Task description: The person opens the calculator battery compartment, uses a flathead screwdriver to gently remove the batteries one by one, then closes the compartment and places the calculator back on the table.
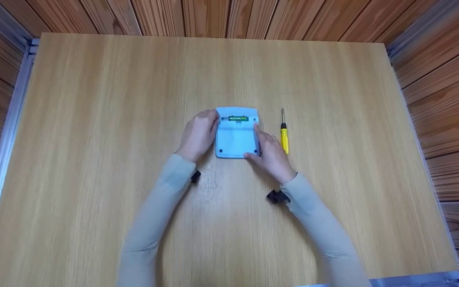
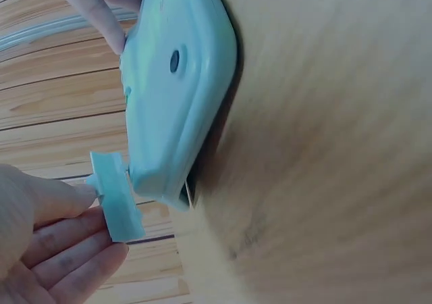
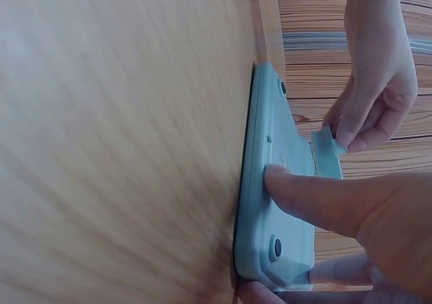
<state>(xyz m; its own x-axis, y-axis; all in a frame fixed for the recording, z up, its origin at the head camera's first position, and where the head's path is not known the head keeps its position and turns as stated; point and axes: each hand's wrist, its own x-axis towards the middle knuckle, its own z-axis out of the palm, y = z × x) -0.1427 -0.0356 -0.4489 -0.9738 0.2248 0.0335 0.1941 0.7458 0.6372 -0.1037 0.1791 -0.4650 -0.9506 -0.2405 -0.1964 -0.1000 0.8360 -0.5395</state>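
Note:
A light-blue desk calculator lies on the table with its back up, showing dark round feet at its corners. In its open battery slot near the far edge sits a green battery. My left hand is at the calculator's far left corner; in the left wrist view it pinches a small light-blue battery cover between thumb and fingers, close beside the calculator. My right hand grips the calculator by its right side, the thumb on the near edge and the fingers along the right edge.
To the right of the calculator lies a screwdriver with a yellow and black handle, its tip toward the far side. The wooden table is bordered by metal rails and wood-plank walls.

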